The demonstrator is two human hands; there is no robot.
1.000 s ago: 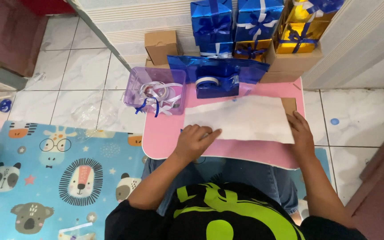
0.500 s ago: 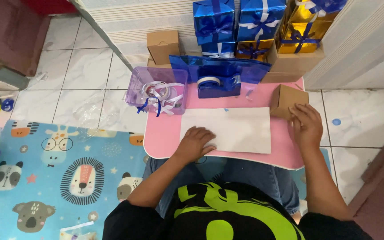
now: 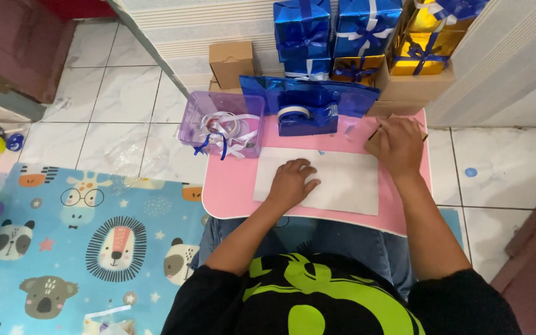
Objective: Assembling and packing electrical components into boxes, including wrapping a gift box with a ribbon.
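Note:
A white sheet of paper [image 3: 342,181] lies flat on a small pink table [image 3: 231,192]. My left hand [image 3: 291,182] rests palm down on the sheet's left part. My right hand [image 3: 397,144] is closed over a small brown cardboard box [image 3: 375,138] at the table's far right corner, just beyond the sheet's upper right edge. A blue tape dispenser [image 3: 305,116] with a white roll stands at the table's back, between the hands.
A clear purple bin [image 3: 218,124] of white and blue ribbons sits at the table's back left. Blue and gold wrapped gift boxes [image 3: 355,31] are stacked behind on brown cartons [image 3: 231,61]. A blue animal-print play mat [image 3: 63,248] covers the tiled floor at left.
The white sheet slid nearer me and left. My right hand left the sheet's right edge and moved up onto the brown box. My left hand stayed on the sheet.

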